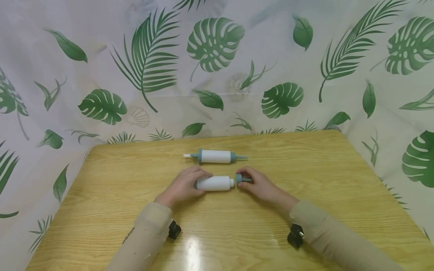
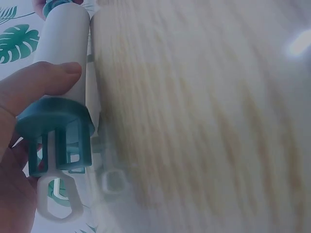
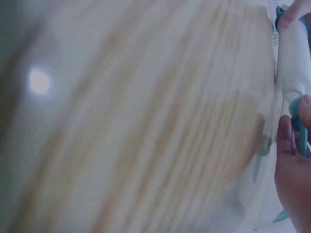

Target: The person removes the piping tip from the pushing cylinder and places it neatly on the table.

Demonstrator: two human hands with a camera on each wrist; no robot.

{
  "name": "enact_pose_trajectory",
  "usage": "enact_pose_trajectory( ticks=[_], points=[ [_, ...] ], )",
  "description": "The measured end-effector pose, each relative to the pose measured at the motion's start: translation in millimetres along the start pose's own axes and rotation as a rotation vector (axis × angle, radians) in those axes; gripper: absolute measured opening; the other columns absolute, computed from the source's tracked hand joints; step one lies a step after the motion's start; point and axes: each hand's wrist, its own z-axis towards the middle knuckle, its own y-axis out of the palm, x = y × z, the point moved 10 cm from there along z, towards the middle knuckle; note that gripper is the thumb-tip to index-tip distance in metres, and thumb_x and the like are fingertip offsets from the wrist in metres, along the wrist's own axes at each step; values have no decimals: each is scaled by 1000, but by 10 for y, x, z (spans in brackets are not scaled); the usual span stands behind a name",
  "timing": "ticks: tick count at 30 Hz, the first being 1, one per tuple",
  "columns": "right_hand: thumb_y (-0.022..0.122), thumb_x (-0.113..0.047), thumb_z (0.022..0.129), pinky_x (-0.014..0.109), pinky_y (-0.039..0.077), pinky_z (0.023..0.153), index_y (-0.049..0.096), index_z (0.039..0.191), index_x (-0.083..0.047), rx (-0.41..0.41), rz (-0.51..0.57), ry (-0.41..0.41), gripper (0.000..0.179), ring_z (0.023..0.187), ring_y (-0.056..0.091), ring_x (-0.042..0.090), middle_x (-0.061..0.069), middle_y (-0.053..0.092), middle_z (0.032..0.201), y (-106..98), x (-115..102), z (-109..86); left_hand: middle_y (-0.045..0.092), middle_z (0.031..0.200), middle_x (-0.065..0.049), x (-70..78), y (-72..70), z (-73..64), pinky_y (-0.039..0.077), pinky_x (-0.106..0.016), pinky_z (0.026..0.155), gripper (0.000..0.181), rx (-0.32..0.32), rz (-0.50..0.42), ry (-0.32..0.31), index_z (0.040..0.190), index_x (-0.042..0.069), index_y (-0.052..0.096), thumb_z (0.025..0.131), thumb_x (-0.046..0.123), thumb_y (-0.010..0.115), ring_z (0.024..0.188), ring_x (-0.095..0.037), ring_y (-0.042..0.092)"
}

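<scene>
My left hand [image 1: 184,183] grips a white pump cylinder [image 1: 217,183] by its left end, low over the table. In the left wrist view the thumb lies along the cylinder, just above a teal collar [image 2: 56,116]; a white pull loop [image 2: 60,217] sticks out below. The cylinder's right end narrows to a bare white neck [image 1: 232,183]. Close by that neck, my right hand [image 1: 260,184] pinches a teal nozzle cap [image 1: 239,178] with a thin stem. A small gap shows between cap and neck in the head view.
Behind the hands lies a similar whole pump [image 1: 217,156], its teal nozzle pointing right and its handle left. The wooden table [image 1: 118,180] meets a leaf-patterned curtain [image 1: 217,113] at the back and sides. A black wrist camera [image 1: 174,229] sits by the left sleeve, another [image 1: 295,236] by the right.
</scene>
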Motion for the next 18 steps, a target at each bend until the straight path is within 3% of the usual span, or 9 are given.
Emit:
enact_pose_trajectory(
  ticks=[6,18],
  points=[
    [66,-17,90,45,47,92,53,125,-4,6,-17,-7,39,107,57,29,11,60,116,-30,-3,-12,61,119,0,10,3,9,39,-44,98,50,-7,8,2,123,18,64,76,16,81,112,-22,53],
    [66,-19,90,46,45,94,52,128,-4,0,3,26,43,110,55,30,11,58,121,-67,-47,-18,57,129,-2,70,9,47,34,-44,104,62,-22,21,6,127,18,60,71,25,85,119,-24,50]
  ],
)
